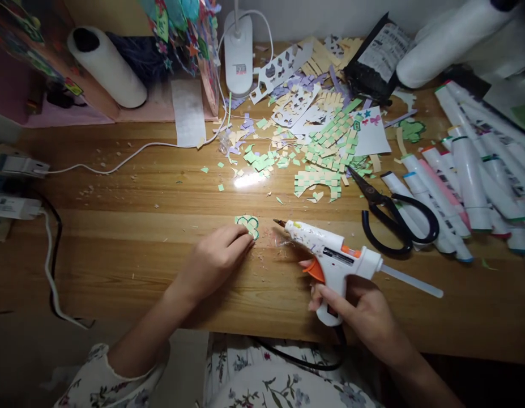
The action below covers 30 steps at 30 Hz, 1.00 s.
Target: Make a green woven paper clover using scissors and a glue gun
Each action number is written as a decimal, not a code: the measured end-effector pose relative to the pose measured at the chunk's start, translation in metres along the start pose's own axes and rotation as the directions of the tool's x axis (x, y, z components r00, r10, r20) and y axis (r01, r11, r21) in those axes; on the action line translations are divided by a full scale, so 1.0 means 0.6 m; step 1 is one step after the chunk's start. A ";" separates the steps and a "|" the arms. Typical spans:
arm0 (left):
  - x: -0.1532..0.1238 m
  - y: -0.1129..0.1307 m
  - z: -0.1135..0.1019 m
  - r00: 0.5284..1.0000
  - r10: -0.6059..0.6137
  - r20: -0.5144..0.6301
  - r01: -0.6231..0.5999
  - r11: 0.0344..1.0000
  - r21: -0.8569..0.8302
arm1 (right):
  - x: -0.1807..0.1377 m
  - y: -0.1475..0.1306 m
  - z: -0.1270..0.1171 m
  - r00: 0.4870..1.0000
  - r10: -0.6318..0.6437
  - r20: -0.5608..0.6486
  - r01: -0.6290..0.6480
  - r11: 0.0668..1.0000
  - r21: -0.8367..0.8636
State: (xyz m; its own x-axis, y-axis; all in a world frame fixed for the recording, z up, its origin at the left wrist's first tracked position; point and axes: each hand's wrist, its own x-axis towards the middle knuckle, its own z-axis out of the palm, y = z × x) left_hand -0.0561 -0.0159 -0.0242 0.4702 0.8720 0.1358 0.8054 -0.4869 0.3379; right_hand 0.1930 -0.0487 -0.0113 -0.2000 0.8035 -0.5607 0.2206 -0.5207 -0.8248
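Note:
My right hand (pixel 359 309) grips a white hot glue gun (pixel 330 249) by its handle, with a finger at the orange trigger. The nozzle points left, a short way from a small green-and-cream woven paper flower (pixel 250 224) outlined in dark green. Bent fingers of my left hand (pixel 220 255) press together at the flower's lower edge, on the tabletop; they hide part of it. A clear glue stick (pixel 413 281) juts from the gun's rear. Fine crumbs and glue threads lie between nozzle and flower.
Black-handled scissors (pixel 393 212) lie right of the gun, beside a heap of markers (pixel 470 175). Paper scraps (pixel 330 136) spread across the back near a white power strip (pixel 239 56). A white cable (pixel 130 153) crosses the left side. The gun's black cord (pixel 296 360) hangs over the front edge.

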 end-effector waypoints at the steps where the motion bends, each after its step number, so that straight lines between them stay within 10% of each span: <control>1: 0.001 -0.003 -0.001 1.000 0.017 0.018 -0.017 1.000 0.001 | 0.000 0.002 -0.002 1.000 -0.002 0.010 0.002 1.000 -0.011; 30: 0.033 -0.053 -0.020 0.921 0.380 0.082 -0.380 0.925 -0.024 | -0.020 -0.017 0.019 0.983 0.181 0.015 -0.178 0.979 -0.102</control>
State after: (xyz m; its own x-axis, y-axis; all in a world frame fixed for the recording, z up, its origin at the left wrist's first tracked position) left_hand -0.0768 0.0174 -0.0212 0.7692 0.6140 0.1769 0.5578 -0.7802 0.2831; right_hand 0.1825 -0.0562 0.0032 -0.1716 0.6917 -0.7015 0.3493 -0.6231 -0.6998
